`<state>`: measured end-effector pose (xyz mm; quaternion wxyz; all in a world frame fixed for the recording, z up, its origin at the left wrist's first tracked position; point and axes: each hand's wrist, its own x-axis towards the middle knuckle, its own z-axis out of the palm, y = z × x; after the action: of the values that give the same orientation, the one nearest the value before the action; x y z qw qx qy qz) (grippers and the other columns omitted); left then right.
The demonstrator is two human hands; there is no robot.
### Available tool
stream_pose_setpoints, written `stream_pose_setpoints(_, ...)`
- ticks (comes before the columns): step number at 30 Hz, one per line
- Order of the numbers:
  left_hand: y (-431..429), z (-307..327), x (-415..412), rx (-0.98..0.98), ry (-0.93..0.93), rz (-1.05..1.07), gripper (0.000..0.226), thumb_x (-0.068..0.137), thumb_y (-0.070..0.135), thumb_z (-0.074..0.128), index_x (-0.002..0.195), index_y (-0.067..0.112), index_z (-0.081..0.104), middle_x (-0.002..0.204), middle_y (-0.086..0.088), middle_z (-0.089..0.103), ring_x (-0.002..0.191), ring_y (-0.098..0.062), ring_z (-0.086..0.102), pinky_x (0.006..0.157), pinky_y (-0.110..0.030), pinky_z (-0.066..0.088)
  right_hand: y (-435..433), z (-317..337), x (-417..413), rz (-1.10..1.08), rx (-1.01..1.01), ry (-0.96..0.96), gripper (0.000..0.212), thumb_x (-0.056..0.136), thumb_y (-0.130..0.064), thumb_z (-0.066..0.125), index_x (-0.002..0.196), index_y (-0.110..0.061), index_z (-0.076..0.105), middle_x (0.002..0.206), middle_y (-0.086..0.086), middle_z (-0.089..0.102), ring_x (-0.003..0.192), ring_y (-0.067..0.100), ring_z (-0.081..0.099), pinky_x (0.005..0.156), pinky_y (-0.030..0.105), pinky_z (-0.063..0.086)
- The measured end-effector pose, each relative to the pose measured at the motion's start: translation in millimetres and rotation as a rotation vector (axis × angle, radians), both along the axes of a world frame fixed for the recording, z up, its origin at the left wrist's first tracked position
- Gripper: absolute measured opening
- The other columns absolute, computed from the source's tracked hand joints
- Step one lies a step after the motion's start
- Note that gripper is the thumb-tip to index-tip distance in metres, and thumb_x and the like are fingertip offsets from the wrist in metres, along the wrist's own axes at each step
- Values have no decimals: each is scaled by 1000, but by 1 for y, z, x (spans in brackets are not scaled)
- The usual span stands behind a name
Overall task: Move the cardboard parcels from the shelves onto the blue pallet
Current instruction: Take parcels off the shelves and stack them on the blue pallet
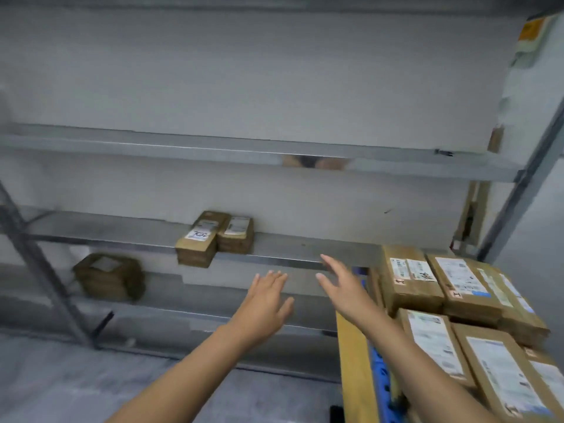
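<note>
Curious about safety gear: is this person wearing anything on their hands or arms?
No. The left hand and right hand are ungloved; the left forearm and right forearm are uncovered to the picture's edge: no sleeve, watch or wristband shows.

I see two parcel stacks (pixel 215 239) side by side on the middle shelf (pixel 106 232). A third stack (pixel 110 277) sits lower left; the loaded pallet (pixel 380 370) stands right.
</note>
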<state>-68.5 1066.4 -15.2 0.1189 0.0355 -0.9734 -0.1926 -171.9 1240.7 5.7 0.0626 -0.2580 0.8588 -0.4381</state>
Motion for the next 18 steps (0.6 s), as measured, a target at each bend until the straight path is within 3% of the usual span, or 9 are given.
stream_pose_setpoints(7,-130,-13,65,-16,-7,167,62,104,41,37,156,13,20,163,-4,19,152,-16,8,123,-32,-2,-172,-20,46,156,-38,-98,52,96,-35,56,145,-24,41,147,-2,46,136,12,42,115,36,32)
stream_pose_setpoints(18,-216,-42,57,75,-1,246,66,103,40,40,157,15,14,165,-2,12,152,-12,1,116,-22,-9,-259,-56,25,195,14,-190,54,97,-37,53,147,-22,39,148,-2,45,135,14,42,107,27,32)
